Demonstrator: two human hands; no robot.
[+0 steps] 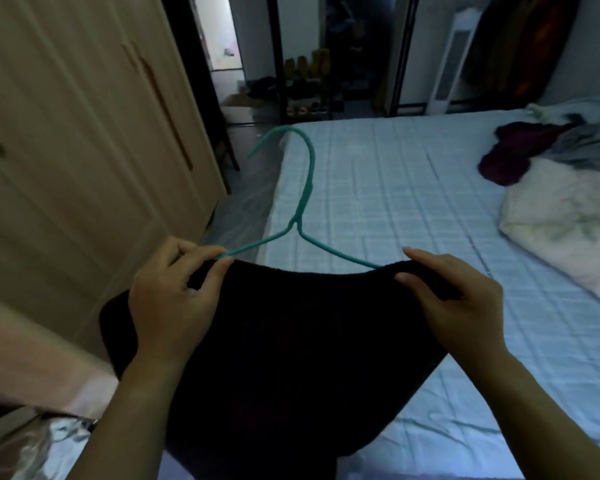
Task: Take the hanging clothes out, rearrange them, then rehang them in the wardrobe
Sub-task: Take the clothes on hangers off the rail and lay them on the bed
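A dark knitted garment [291, 348] hangs on a teal wire hanger [305, 188], held up over the near edge of the bed. My left hand [170, 299] pinches the garment's left shoulder where the hanger arm enters it. The right shoulder is gripped by my right hand [458, 306], thumb underneath. The hanger's hook points up and away from me, toward the left. The hanger's lower bar is hidden inside the garment. The beige wardrobe [84, 133] stands at my left with its doors shut.
The bed [413, 174] with a pale blue checked sheet fills the right side. A pile of clothes [534, 150] and a white duvet [568, 223] lie at its far right. A narrow floor strip runs between wardrobe and bed. A shoe rack [305, 84] stands beyond.
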